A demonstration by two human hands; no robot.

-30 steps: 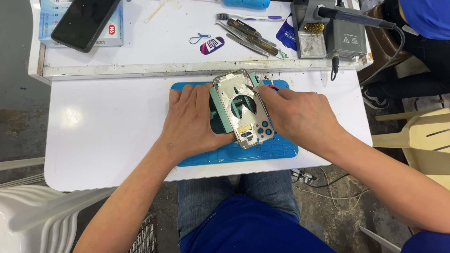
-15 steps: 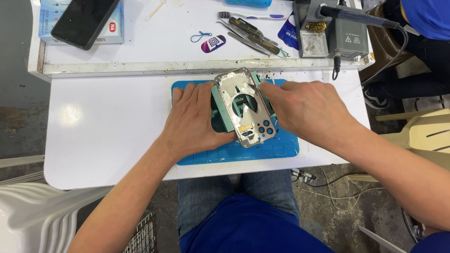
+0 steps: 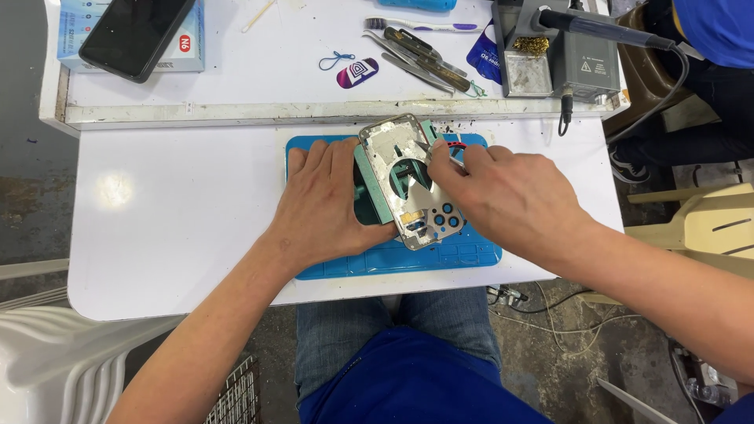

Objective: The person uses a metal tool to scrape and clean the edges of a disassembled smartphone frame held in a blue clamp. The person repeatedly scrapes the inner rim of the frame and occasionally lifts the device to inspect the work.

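Clearly, the one white table (image 3: 173,228) filled most of my view, with a raised shelf (image 3: 259,86) along its far edge. On the table lay a single blue mat (image 3: 471,255), and on the mat, at its centre, stood one green jig (image 3: 367,188) carrying one phone frame (image 3: 393,145), tilted with its camera holes toward the near side.

My left hand (image 3: 326,208) lay flat and spread on the mat, its thumb side pressed against the jig and the frame's left edge, steadying them without gripping. My right hand (image 3: 503,196) was curled, fingers pinched on a thin metal tool (image 3: 424,146) whose tip touched the frame's inner face near its far end. I judged the work well along but unfinished: the frame looked stripped, a large opening bare in its middle, yet the tool was at it, so some scraping or picking remained.

On the shelf I counted one dark phone (image 3: 133,35) on one box (image 3: 188,51) at far left, one toothbrush (image 3: 424,25), several tweezers (image 3: 420,59) I could not count exactly, and one soldering station (image 3: 565,55) at far right.
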